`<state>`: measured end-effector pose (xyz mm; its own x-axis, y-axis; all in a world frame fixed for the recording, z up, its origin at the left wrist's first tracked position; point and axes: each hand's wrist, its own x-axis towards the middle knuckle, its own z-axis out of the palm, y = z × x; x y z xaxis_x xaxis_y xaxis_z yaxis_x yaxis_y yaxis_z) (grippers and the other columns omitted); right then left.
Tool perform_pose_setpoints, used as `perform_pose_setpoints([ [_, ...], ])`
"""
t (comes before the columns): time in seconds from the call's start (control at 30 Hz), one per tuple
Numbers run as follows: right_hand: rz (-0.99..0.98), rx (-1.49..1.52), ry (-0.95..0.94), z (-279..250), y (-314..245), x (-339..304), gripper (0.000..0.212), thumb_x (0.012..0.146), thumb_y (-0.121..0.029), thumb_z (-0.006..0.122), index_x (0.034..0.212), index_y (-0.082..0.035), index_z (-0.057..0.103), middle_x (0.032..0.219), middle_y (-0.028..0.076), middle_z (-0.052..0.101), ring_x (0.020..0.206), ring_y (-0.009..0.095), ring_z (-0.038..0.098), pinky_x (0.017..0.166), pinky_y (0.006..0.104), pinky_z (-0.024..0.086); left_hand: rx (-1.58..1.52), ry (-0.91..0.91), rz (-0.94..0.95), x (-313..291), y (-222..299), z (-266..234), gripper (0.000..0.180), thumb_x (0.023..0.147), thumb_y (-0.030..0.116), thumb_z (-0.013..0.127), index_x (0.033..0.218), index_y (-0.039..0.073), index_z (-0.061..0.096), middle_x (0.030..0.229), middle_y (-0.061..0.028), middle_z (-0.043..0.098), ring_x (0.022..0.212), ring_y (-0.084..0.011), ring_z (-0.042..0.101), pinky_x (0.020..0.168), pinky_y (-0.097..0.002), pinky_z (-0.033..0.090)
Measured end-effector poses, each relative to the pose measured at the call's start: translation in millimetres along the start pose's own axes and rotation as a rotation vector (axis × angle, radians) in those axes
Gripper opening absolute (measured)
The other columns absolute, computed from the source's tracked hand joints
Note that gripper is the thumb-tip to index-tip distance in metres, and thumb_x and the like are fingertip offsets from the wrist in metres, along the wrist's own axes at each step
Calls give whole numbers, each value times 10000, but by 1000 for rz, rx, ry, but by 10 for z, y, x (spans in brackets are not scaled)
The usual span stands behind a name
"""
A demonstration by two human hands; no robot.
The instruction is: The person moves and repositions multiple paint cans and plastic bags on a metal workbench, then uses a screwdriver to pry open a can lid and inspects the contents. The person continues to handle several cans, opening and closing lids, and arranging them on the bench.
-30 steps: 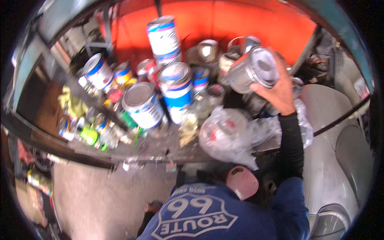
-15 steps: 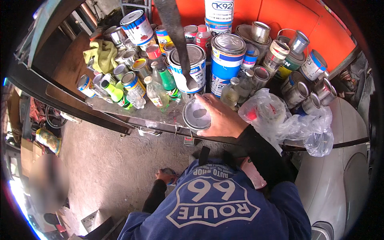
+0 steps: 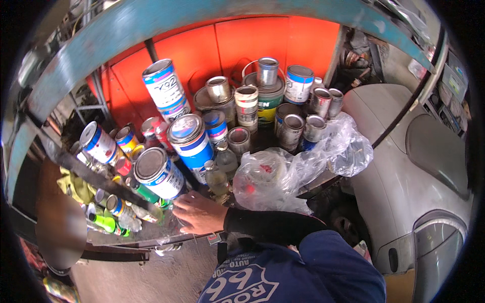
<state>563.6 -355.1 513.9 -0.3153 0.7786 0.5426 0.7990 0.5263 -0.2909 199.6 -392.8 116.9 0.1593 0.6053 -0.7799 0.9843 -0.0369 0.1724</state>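
My right hand [image 3: 196,213], in a black sleeve, is at the front edge of the cluttered workbench. Its fingers curl over a small paint can, which the hand now almost wholly hides. Just behind it stands a large white-and-blue paint can [image 3: 160,174] with a dull grey lid. To the right of that is a taller blue-and-white can [image 3: 191,146]. Clear glass bottles [image 3: 216,182] are near my wrist, and a crumpled clear plastic bag [image 3: 268,179] lies beyond my forearm. My left hand is out of view.
Several tins crowd the bench, some stacked, including a green-and-yellow pail [image 3: 269,103]. A bright green bottle [image 3: 107,224] lies among bottles at the left. A dark metal bar [image 3: 96,177] crosses in front. A silver car [image 3: 389,151] stands to the right.
My view has swung to the right, so the bench appears shifted left and more of the car shows. My right hand stays by the small can; my left hand has left the view.
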Motion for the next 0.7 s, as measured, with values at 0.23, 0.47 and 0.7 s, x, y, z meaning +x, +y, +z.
perform_pose_setpoints([
  [0.23,80,10,171,251,48,-53,465,808,-403,742,1019,0,649,1151,182,530,1092,312,535,940,462,436,27,27,23,101,220,-295,780,737,695,699,1378,265,587,1503,-101,510,1414,-310,452,1159,-579,298],
  [0.47,259,-98,96,143,-106,-81,595,793,-441,753,1132,29,620,1208,190,515,1149,318,489,978,482,424,25,46,12,95,229,-349,837,706,675,742,1398,240,561,1506,-120,495,1411,-327,451,1159,-568,315],
  [0.7,298,-130,156,204,-127,27,537,713,-390,758,1067,-14,608,1134,167,536,1111,306,487,935,470,401,12,53,-3,120,236,-387,899,675,655,785,1418,215,535,1510,-139,480,1408,-344,449,1158,-556,332],
])
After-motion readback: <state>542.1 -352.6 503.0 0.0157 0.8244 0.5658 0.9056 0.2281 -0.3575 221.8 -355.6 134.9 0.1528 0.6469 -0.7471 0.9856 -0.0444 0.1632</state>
